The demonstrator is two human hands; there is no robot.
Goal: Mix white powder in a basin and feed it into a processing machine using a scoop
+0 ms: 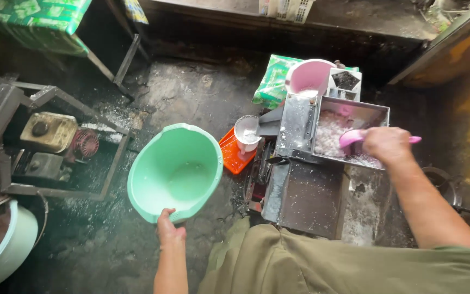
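Note:
My left hand (169, 227) grips the near rim of a mint-green plastic basin (175, 171), held tilted above the dark floor; only a wet white residue shows inside. My right hand (388, 144) holds a pink plastic scoop (353, 137) by its handle, reaching into the metal hopper (349, 133) of a grinding machine. White shredded or chunky material (330, 136) lies in the hopper beside the scoop.
A pink jug (310, 76) and a green packet (273, 81) stand behind the machine. An orange tray (234, 152) with a white cup (247, 133) sits to its left. A small engine (50, 133) in a metal frame is at far left, a pale tub (6, 250) at bottom left.

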